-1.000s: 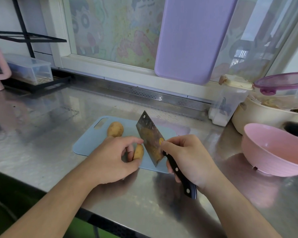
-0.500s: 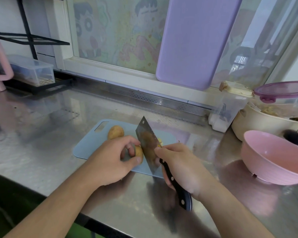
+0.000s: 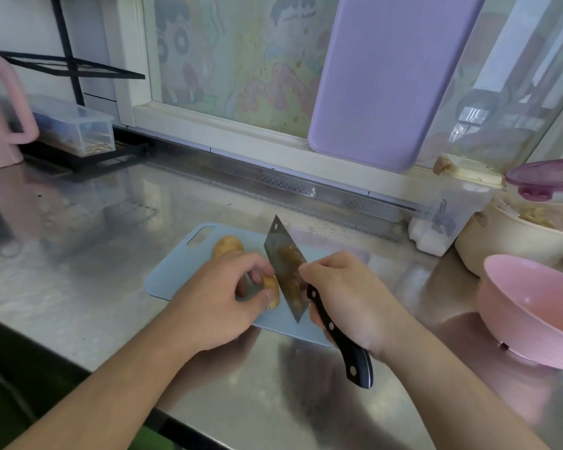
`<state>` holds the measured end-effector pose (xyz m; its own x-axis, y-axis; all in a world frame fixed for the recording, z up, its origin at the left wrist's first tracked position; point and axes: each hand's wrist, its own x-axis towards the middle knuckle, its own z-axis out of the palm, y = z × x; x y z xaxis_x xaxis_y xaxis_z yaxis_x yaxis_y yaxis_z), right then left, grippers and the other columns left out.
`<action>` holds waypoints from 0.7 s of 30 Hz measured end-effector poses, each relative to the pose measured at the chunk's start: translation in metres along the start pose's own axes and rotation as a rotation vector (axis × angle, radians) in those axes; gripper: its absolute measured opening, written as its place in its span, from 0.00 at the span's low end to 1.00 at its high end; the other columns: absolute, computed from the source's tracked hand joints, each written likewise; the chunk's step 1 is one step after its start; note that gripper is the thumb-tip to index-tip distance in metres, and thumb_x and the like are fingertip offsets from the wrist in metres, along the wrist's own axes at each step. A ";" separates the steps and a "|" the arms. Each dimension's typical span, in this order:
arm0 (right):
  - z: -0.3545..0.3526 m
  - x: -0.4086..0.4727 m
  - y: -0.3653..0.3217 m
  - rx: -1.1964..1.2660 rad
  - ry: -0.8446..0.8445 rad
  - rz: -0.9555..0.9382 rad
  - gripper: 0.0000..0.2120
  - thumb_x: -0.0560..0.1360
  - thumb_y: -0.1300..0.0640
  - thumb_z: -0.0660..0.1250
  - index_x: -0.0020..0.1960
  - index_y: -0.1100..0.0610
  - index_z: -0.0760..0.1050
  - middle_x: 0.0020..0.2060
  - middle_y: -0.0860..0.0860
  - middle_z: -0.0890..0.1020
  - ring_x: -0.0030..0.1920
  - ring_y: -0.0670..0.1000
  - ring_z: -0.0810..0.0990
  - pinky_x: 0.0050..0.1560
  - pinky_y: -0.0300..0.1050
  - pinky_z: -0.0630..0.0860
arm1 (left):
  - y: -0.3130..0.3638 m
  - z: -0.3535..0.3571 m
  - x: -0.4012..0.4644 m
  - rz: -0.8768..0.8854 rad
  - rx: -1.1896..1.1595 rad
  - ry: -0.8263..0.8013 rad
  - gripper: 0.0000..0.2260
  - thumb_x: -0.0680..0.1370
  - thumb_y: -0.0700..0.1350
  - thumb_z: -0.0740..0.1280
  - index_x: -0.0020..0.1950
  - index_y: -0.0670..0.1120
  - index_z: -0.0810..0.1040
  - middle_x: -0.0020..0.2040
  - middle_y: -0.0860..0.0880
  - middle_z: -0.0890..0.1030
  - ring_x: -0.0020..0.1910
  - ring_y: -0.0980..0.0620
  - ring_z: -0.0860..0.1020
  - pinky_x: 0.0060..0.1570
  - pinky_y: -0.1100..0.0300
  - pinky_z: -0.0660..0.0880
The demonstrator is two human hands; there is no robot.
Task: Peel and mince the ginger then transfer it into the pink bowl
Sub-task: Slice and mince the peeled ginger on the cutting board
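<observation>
The cleaver, gripped by the right hand, has been lowered against the ginger pinched at nine o'clock by the left hand; peeling is judged underway.

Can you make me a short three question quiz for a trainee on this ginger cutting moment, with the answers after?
1. True or false: the pink bowl holds minced ginger.
2. Which hand grips the cleaver?
3. The second ginger piece lies: A in the bowl, B on the blue cutting board, C on the bare counter.

Key: 1 false, nothing shows inside it. 2 the right hand; the left hand pinches the ginger being cut. 3 B.
</observation>
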<state>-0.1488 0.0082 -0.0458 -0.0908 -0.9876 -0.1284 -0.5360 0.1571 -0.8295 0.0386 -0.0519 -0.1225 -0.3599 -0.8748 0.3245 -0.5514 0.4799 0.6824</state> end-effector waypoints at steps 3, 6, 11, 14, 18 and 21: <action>0.002 -0.005 0.004 0.104 0.005 0.032 0.15 0.80 0.59 0.60 0.34 0.58 0.70 0.25 0.58 0.71 0.23 0.53 0.67 0.30 0.46 0.65 | 0.001 -0.001 -0.001 -0.020 -0.020 -0.002 0.08 0.77 0.49 0.74 0.52 0.62 0.80 0.50 0.61 0.78 0.45 0.57 0.78 0.42 0.61 0.76; 0.000 -0.010 0.003 0.183 -0.013 0.056 0.15 0.81 0.61 0.60 0.36 0.62 0.73 0.26 0.59 0.72 0.22 0.55 0.68 0.26 0.44 0.67 | 0.002 -0.001 -0.003 -0.031 -0.026 -0.016 0.10 0.76 0.49 0.76 0.52 0.62 0.80 0.51 0.62 0.78 0.48 0.57 0.76 0.45 0.64 0.74; 0.000 -0.012 0.002 0.204 -0.049 0.044 0.15 0.79 0.62 0.61 0.36 0.67 0.75 0.25 0.58 0.72 0.21 0.54 0.67 0.25 0.41 0.67 | 0.002 -0.001 -0.003 -0.029 -0.017 -0.016 0.13 0.74 0.51 0.78 0.54 0.62 0.80 0.50 0.59 0.79 0.49 0.57 0.75 0.46 0.65 0.72; 0.000 -0.012 0.000 0.146 -0.022 0.019 0.18 0.80 0.61 0.61 0.32 0.61 0.73 0.24 0.58 0.72 0.20 0.53 0.68 0.24 0.39 0.66 | 0.001 0.001 -0.001 -0.014 0.030 0.005 0.12 0.75 0.54 0.77 0.55 0.62 0.79 0.50 0.60 0.79 0.48 0.58 0.75 0.46 0.63 0.73; -0.003 -0.012 -0.001 0.018 0.034 -0.019 0.21 0.83 0.53 0.60 0.33 0.59 0.71 0.25 0.55 0.72 0.21 0.52 0.67 0.28 0.43 0.67 | 0.001 0.002 0.000 -0.007 0.041 0.016 0.13 0.76 0.55 0.76 0.57 0.62 0.78 0.50 0.61 0.79 0.47 0.57 0.76 0.47 0.58 0.76; -0.004 -0.014 -0.003 -0.007 0.040 -0.019 0.19 0.83 0.56 0.60 0.35 0.61 0.68 0.26 0.57 0.69 0.21 0.53 0.64 0.30 0.45 0.65 | 0.003 0.000 0.000 0.012 0.014 0.047 0.07 0.77 0.54 0.74 0.53 0.61 0.79 0.49 0.61 0.79 0.44 0.57 0.78 0.45 0.55 0.77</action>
<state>-0.1491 0.0218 -0.0398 -0.1137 -0.9894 -0.0907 -0.5439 0.1384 -0.8276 0.0365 -0.0504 -0.1205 -0.3314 -0.8707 0.3634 -0.5577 0.4914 0.6689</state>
